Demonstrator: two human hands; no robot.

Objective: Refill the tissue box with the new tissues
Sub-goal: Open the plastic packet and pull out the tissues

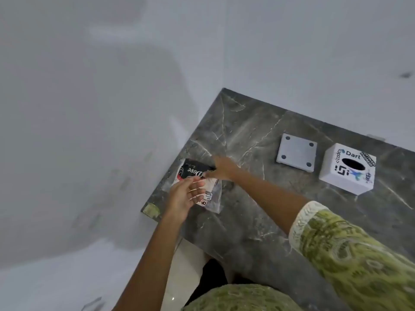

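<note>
**Head view: both hands on the tissue pack, box waiting open**

Head view: at the left edge of the dark marbled surface (258, 221) lies a plastic-wrapped tissue pack (198, 182), black and white with printed lettering. The left hand (183, 198) rests over its near end, fingers loosely curled against the wrapper; the right hand (221, 169) reaches across and pinches the far edge of the wrapper. So both grips are closed on the pack, though motion blur hides just how firmly. Well apart to the right stands the white tissue box (347, 169), its oval slot facing up and stickers on its top, with its grey base plate (296, 151) lying flat just beside it.

The step in hand looks like opening the wrapper. Next, I judge, the plastic must be torn or peeled away and the tissue stack drawn out whole, without crumpling, before it goes across to the box.
</note>
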